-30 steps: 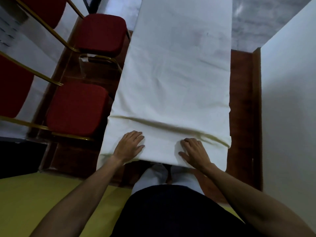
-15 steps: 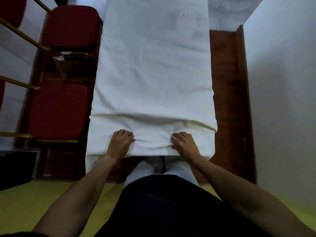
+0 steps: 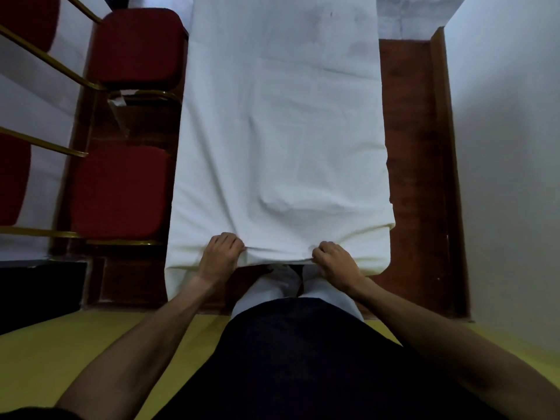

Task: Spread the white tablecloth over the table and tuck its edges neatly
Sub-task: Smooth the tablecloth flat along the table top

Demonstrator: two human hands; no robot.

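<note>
While we lean over the near end of the table, our left hand point(image 3: 218, 258) reaches forward with fingers curled tight, pinching the hanging edge of the white tablecloth point(image 3: 281, 122). Our right hand point(image 3: 337, 264) mirrors it, fist closed on the same hem. Cloth covers the whole tabletop, hiding it, and two red chairs point(image 3: 119, 192) stand at left.

Tablecloth point(image 3: 281, 131): on the counter, running away from the person, near end hanging over the near edge. Left hand point(image 3: 218, 258) and right hand point(image 3: 335, 264): side by side on that near hem. Two chairs point(image 3: 119, 192) point(image 3: 136, 47): left of the counter. Wall point(image 3: 509, 147): right.
</note>
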